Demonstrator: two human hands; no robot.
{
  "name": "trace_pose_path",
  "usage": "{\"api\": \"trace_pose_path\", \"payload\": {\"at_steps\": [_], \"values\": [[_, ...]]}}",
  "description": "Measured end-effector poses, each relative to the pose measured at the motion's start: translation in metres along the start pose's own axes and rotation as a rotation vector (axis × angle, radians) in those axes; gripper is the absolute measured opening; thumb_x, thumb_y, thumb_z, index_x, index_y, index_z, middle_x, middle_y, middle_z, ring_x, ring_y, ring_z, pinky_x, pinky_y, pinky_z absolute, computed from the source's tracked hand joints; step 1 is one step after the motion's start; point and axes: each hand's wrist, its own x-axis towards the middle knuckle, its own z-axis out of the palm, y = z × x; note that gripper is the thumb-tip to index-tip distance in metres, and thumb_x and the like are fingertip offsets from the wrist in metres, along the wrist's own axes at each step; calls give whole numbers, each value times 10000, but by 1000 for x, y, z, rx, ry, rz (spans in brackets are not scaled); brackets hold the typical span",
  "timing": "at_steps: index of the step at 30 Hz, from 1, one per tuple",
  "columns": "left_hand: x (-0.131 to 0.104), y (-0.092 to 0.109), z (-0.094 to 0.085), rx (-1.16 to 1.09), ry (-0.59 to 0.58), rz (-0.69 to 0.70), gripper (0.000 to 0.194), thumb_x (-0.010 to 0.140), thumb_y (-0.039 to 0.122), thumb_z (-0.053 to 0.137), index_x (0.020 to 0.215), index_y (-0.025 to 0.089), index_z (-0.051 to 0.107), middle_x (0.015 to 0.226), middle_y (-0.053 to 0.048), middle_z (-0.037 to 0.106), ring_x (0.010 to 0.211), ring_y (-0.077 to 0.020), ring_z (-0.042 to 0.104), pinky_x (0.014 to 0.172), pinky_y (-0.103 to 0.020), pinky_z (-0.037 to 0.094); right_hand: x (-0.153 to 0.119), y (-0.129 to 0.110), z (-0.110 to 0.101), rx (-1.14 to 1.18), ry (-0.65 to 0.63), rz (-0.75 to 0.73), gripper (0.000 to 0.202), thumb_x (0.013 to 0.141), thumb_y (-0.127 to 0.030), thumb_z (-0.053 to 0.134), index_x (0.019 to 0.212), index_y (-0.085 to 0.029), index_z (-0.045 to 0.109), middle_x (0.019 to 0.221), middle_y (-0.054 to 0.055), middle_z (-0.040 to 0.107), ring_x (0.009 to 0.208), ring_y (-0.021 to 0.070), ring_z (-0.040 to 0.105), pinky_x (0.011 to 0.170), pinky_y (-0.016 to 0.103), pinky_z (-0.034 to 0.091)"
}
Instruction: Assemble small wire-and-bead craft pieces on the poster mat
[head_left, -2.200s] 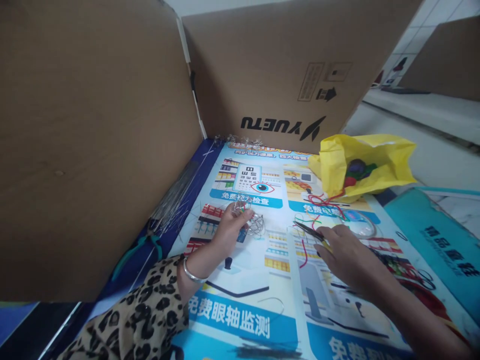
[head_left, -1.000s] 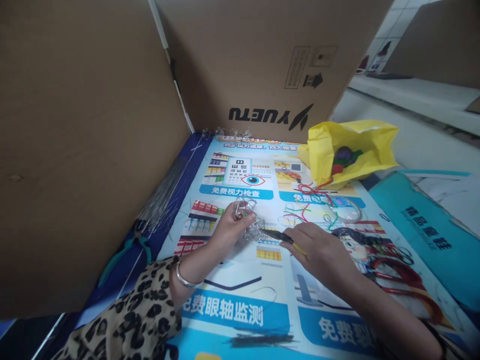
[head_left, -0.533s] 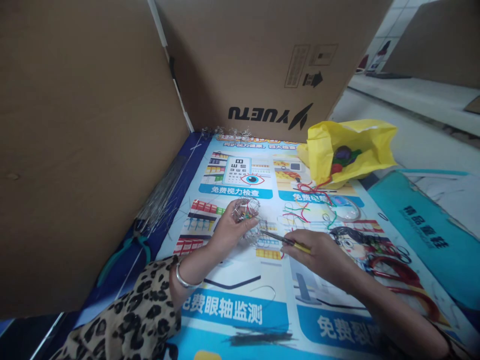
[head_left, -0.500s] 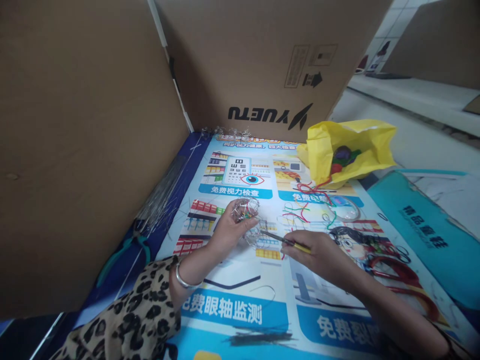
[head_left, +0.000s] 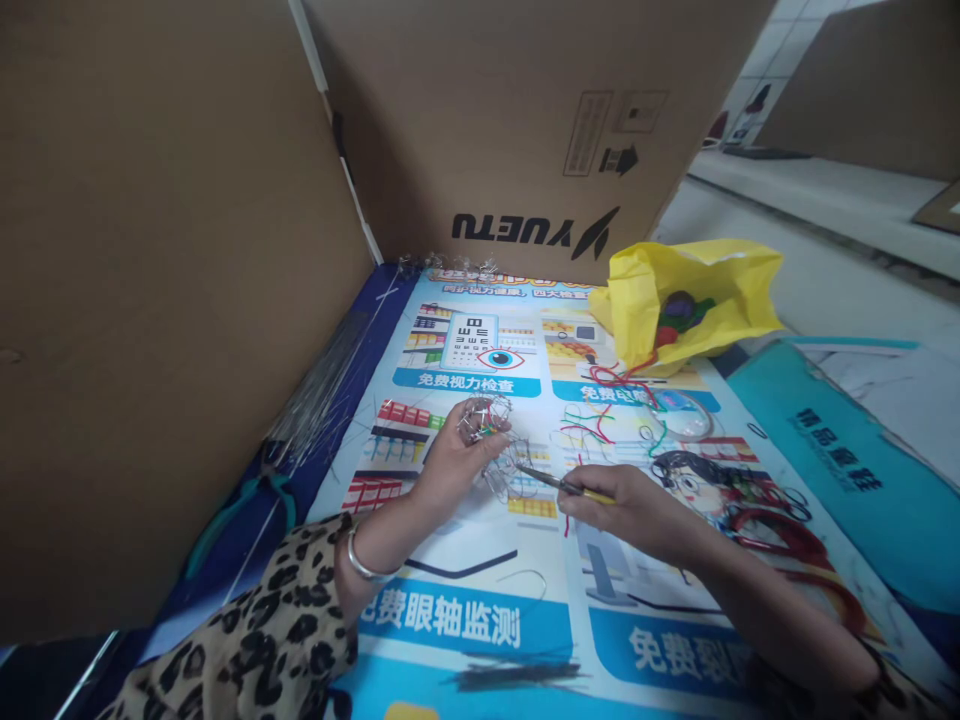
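Note:
My left hand is closed round a small openwork figure of bent silver wire, with bits of red and green showing in its upper part. Fingers and thumb pinch it near its middle, and its lower loops hang free. In my right hand is a slim pair of pliers with yellow on the handle. Their narrow tip points left and lies at the wire loops; whether it grips a wire is too small to tell. Red and green cord pieces lie just beyond the pliers.
A yellow bag with coloured yarn balls stands at the back right. Teal-handled pliers and a wire bundle lie left, beside a cardboard wall. More cut wires lie in front. A teal box lid is at right.
The pliers in my right hand have tilted slightly, their tip still at the wire figure. My left hand keeps its hold. The whole view has shifted a little.

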Motion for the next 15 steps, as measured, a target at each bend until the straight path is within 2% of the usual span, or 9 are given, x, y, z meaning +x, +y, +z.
{"api": "trace_pose_path", "payload": {"at_steps": [5, 11, 15], "values": [[1, -1, -1, -18, -11, -33, 372, 702, 286, 692, 1018, 180, 526, 877, -32, 624, 704, -104, 554, 626, -224, 421, 1, 8, 0, 138, -44, 50, 317, 793, -464, 505, 716, -168, 588, 614, -21, 522, 560, 97, 471, 499, 198, 346], [2, -2, -2, -91, -64, -157, 395, 684, 310, 712, 1016, 190, 536, 829, -19, 621, 669, -92, 552, 573, -198, 390, 1, 9, 2, 438, -197, 155, 333, 780, -462, 529, 687, -146, 576, 536, -24, 527, 438, 67, 446, 425, 190, 351], [2, -1, -3, -82, -26, -234, 491, 664, 336, 724, 1068, 210, 476, 875, -24, 618, 720, -112, 578, 612, -221, 425, 2, 7, 4, 470, -163, 170, 306, 775, -431, 540, 662, -149, 569, 507, -32, 526, 412, 61, 439, 413, 187, 348]]}}
